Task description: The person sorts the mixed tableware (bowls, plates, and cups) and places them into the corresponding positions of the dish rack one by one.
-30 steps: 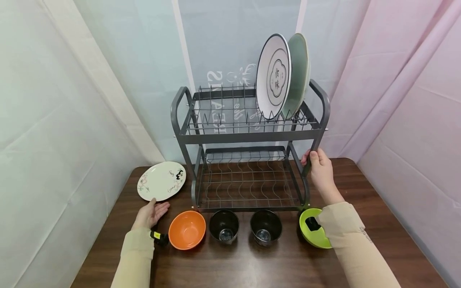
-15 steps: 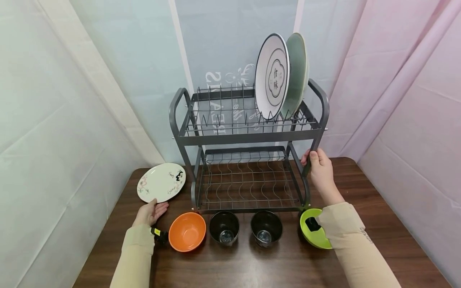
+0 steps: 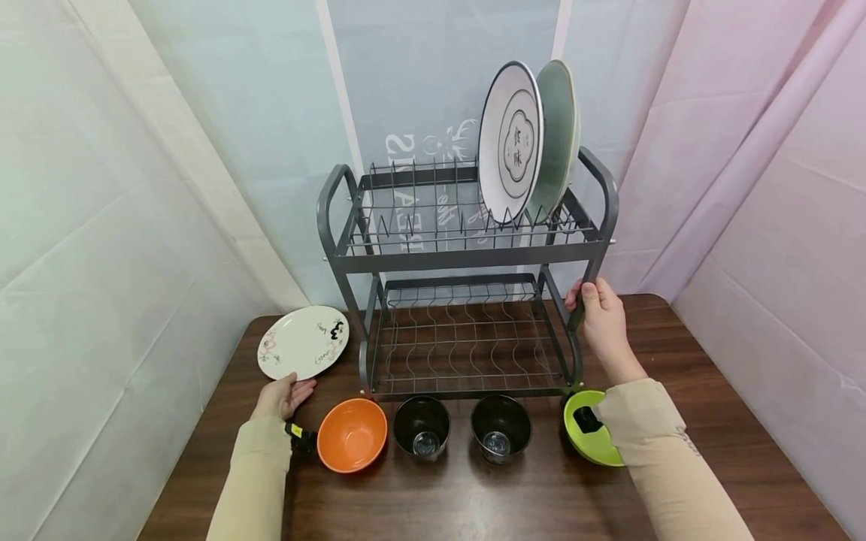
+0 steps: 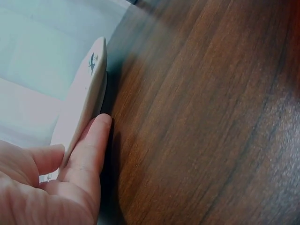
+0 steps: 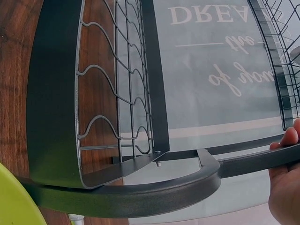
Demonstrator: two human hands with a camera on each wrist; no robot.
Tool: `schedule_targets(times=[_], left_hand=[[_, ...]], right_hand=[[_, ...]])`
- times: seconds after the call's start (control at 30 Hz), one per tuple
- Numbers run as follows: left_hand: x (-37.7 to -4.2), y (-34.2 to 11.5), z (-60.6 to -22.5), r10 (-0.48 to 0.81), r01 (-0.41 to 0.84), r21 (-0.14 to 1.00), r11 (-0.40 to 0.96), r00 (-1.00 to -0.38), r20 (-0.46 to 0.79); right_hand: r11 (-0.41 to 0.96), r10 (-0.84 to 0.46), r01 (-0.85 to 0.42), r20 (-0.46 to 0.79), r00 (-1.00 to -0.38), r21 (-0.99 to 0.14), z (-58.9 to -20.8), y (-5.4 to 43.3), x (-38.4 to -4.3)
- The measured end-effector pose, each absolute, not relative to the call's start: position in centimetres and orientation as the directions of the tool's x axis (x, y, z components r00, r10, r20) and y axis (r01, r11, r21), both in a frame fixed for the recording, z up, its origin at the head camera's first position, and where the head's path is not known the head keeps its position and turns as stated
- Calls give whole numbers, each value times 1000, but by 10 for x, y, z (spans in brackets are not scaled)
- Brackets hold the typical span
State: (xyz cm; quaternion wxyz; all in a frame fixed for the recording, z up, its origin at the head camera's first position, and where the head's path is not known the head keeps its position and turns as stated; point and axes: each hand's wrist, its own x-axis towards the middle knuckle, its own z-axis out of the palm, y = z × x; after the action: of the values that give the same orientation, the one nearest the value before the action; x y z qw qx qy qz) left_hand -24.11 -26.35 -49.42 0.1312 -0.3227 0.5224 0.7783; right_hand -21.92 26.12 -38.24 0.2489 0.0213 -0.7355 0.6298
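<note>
The left hand has its grip clamped on the near rim of a white oval plate, thumb on the upper face and fingers beneath the edge, as the left wrist view shows. This plate, printed with pink flowers and black marks, is at the back left of the dark wood bench, just beside the rack. Whether its far side touches the bench is hard to tell.

The right hand has its grip closed around the right front upright of the rack, below the upper tier.

The rack is dark grey metal with 2 wire tiers. On the upper tier, towards the right end, 2 plates stand on edge: a white dark-rimmed plate with 2 large characters at its centre, and a green plate just to its right.

In front of the rack, from left to right, are an orange bowl, 2 black bowls and a lime-green bowl, the last partly hidden by the right sleeve.
</note>
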Motion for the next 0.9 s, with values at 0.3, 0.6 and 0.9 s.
schedule_targets(times=[0.3,0.6,0.9], left_hand=[[-244,-262,-493,-121,-563,735,-379,-757,-642],[-244,-254,-489,-142,-550,740,-388,-757,-637],[-234,-263,-495,-142,-480,765,-430,-800,-583]], right_hand=[[219,278,-330,383,-881,-918,-382,262,-218],[203,275,-343,390,-879,-917,-381,265,-218],[202,278,-315,363,-890,-927,-369,256,-210]])
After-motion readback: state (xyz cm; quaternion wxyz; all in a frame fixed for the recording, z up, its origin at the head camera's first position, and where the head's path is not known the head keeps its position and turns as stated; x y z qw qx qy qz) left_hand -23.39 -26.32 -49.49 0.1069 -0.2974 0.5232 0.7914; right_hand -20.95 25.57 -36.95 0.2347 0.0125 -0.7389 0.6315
